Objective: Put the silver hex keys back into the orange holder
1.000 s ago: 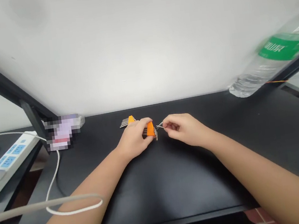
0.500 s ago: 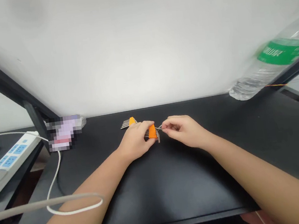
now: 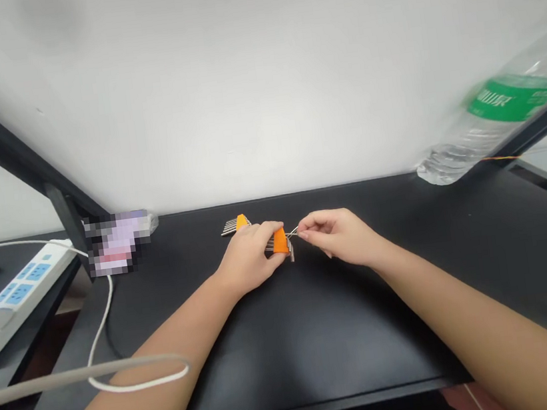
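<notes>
Near the middle of the black table, my left hand (image 3: 250, 255) grips an orange hex key holder (image 3: 279, 241) between thumb and fingers. Several short metal key ends poke out of its right side, one bent downward. My right hand (image 3: 341, 236) is closed in a pinch on a thin silver hex key (image 3: 293, 232) that reaches to the holder's right edge. Whether its end sits in a slot is too small to tell. Just behind my left hand lies a second orange holder (image 3: 241, 221), with a row of metal keys sticking out to the left.
A large clear plastic bottle (image 3: 501, 97) with a green label leans at the right. On the left are a white power strip (image 3: 17, 292), a white cable (image 3: 100, 322) looping over my left forearm, and a blurred pinkish item (image 3: 120, 242) by the black frame. A pale wall stands behind.
My right hand has shifted very slightly up and right, its fingers still pinching the hex key. The left hand and orange holder have hardly moved.
</notes>
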Motion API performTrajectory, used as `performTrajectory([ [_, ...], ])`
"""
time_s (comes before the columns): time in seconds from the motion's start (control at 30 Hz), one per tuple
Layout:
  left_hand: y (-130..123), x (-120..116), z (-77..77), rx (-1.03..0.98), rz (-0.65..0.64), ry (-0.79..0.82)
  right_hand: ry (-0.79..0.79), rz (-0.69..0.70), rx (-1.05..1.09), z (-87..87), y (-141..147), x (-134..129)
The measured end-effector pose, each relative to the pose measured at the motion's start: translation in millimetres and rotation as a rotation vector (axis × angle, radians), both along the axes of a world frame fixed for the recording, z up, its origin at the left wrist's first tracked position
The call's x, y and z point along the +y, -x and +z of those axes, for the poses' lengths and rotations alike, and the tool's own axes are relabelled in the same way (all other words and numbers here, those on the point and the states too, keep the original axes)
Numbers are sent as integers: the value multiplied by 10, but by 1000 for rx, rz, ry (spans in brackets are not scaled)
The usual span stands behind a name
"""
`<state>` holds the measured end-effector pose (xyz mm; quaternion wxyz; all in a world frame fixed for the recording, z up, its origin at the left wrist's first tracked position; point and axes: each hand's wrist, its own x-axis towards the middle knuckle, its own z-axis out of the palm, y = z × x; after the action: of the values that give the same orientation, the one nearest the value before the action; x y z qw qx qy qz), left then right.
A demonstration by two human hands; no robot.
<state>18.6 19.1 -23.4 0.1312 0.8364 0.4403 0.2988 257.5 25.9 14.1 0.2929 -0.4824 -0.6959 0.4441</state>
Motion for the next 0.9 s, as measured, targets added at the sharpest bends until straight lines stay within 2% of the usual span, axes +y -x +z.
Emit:
performTrajectory([
  [0.37, 8, 3, -17, -8, 15, 8, 44, -1, 11, 11, 8, 3],
  [0.5, 9, -3, 0, 34, 20, -45, 72, 9, 22, -3, 24, 15],
  [0.63, -25, -15, 27, 155, -10, -76, 164, -27, 147, -96, 103, 47],
  [0.73, -59, -25, 14, 172, -34, -75, 226, -51, 271, -191, 187, 75],
  [0.9, -75, -14, -37, 166, 94, -103, 230, -183, 279, -272, 262, 79],
])
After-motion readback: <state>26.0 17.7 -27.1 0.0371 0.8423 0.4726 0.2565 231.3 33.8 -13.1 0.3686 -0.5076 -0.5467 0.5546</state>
